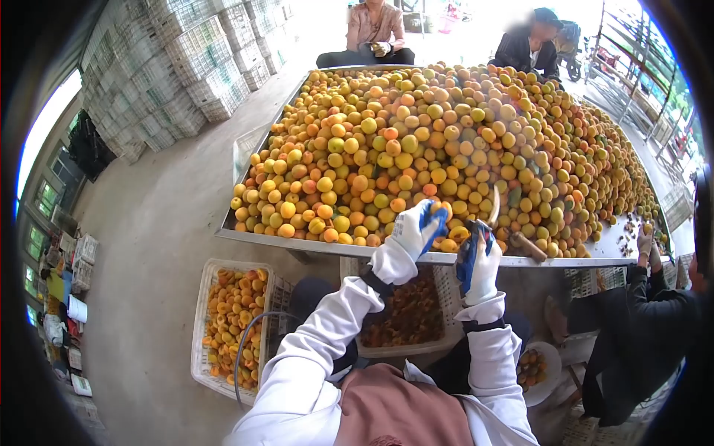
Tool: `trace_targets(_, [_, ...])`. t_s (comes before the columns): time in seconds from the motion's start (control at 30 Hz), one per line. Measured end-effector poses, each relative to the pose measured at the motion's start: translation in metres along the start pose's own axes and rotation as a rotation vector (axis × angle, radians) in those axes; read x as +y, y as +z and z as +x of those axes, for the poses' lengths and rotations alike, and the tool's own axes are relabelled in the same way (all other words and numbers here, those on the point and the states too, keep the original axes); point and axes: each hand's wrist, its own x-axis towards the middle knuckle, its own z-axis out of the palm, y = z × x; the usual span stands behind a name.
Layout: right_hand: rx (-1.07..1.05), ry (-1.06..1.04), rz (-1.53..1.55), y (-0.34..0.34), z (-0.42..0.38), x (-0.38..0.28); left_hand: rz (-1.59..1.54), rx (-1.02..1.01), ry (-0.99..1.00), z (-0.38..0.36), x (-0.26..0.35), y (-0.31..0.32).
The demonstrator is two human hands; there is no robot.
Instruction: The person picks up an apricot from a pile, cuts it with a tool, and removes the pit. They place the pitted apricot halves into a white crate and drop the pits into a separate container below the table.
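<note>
A yellow-orange fruit (440,210) is held in the gloved left hand (422,227), fingers curled round it, over the table's (320,247) near edge. A slim curved tool (495,205) is gripped by the gloved right hand (480,262), hands slightly apart. More fruit's piled behind.
</note>
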Motion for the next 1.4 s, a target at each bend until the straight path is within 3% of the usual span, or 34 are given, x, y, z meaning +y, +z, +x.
trace_targets(0.03, [0.009, -0.002, -0.007, 0.002, 0.002, -0.005, 0.274, 0.026, 0.257, 0.001, -0.017, -0.001])
trace_targets(0.1, [-0.027, 0.273, -0.001, 0.005, 0.004, -0.017, 0.626, 0.02, 0.544, -0.005, -0.01, 0.002])
trace_targets(0.13, [-0.084, 0.232, -0.106, -0.002, 0.012, -0.002, 0.707, -0.056, 0.627, -0.006, -0.007, 0.003])
trace_targets(0.17, [-0.163, 0.27, -0.119, -0.014, 0.017, 0.007, 0.697, -0.069, 0.628, -0.007, -0.01, 0.006])
trace_targets(0.23, [-0.217, 0.465, 0.151, -0.008, 0.008, -0.013, 0.625, -0.106, 0.643, -0.008, -0.023, 0.008])
trace_targets(0.27, [-0.211, 0.467, 0.151, -0.007, 0.007, -0.008, 0.596, -0.09, 0.634, -0.009, -0.034, 0.008])
trace_targets(0.3, [-0.235, 0.255, -0.075, -0.005, 0.005, -0.003, 0.594, -0.093, 0.631, -0.009, -0.035, 0.009])
trace_targets(0.33, [-0.257, 0.041, -0.298, -0.002, 0.004, 0.001, 0.278, -0.079, 0.418, -0.008, -0.036, 0.01])
trace_targets(0.37, [-0.257, 0.045, -0.297, -0.001, 0.004, 0.001, -0.035, -0.061, 0.202, -0.007, -0.037, 0.012])
trace_targets(0.4, [-0.272, 0.253, 0.049, 0.003, 0.004, -0.006, -0.035, -0.059, 0.199, -0.004, -0.039, 0.012])
trace_targets(0.43, [-0.278, 0.457, 0.399, 0.005, 0.004, -0.009, -0.263, -0.061, 0.055, 0.002, -0.04, 0.012])
trace_targets(0.5, [-0.307, 0.417, 0.434, 0.005, 0.007, -0.002, -0.718, -0.059, -0.237, 0.017, -0.042, 0.013])
trace_targets(0.53, [-0.097, 0.325, 0.324, 0.012, 0.007, -0.001, -0.638, 0.024, -0.323, 0.025, -0.046, 0.02])
trace_targets(0.57, [0.108, 0.232, 0.213, 0.017, 0.008, 0.001, -0.601, -0.029, -0.36, 0.036, -0.058, 0.024])
trace_targets(0.63, [0.158, 0.02, 0.099, 0.004, 0.013, 0.016, -0.438, -0.131, -0.502, 0.043, -0.062, 0.025])
trace_targets(0.7, [0.218, -0.258, -0.145, 0.009, 0.016, 0.013, -0.687, -0.069, -0.49, 0.047, -0.094, 0.038])
trace_targets(0.77, [0.12, -0.361, -0.455, 0.009, 0.012, 0.007, -0.627, -0.066, -0.694, 0.019, -0.027, 0.025])
trace_targets(0.83, [-0.054, -0.439, -0.677, 0.013, 0.012, 0.011, -0.939, -0.177, -0.591, 0.013, -0.057, 0.027])
trace_targets(0.87, [-0.092, -0.341, -0.637, 0.017, 0.007, 0.01, -0.927, -0.059, -0.609, 0.013, -0.068, 0.03])
trace_targets(0.93, [-0.098, -0.355, -0.581, 0.023, 0.004, 0.011, -0.908, 0.076, -0.619, 0.006, -0.062, 0.019])
trace_targets(1.0, [-0.054, -0.357, -0.493, 0.023, 0.002, 0.011, -0.768, 0.064, -0.553, -0.017, -0.021, -0.008])
trace_targets(1.1, [-0.026, -0.242, -0.462, 0.002, 0.011, 0.017, -0.487, 0.137, -0.216, -0.048, 0.007, -0.073])
trace_targets(1.13, [-0.038, -0.253, -0.444, -0.001, 0.011, 0.014, -0.407, 0.153, -0.212, -0.063, 0.028, -0.103])
trace_targets(1.17, [-0.043, -0.101, -0.332, 0.004, 0.003, -0.001, -0.284, 0.231, -0.186, -0.082, 0.043, -0.13])
trace_targets(1.2, [-0.041, -0.159, -0.342, 0.001, 0.004, 0.001, -0.199, 0.274, -0.144, -0.101, 0.039, -0.163])
trace_targets(1.23, [-0.039, -0.217, -0.353, -0.002, 0.005, 0.004, 0.109, 0.428, -0.183, -0.121, 0.043, -0.188])
trace_targets(1.3, [-0.096, -0.106, -0.267, 0.009, -0.007, -0.019, 0.997, 0.537, 0.0, -0.16, 0.029, -0.24])
trace_targets(1.37, [-0.121, -0.094, -0.265, 0.006, -0.008, -0.018, 1.81, 0.494, -0.029, -0.18, 0.033, -0.258])
trace_targets(1.4, [-0.121, -0.095, -0.262, 0.007, -0.007, -0.017, 1.692, 0.566, -0.02, -0.178, 0.031, -0.257])
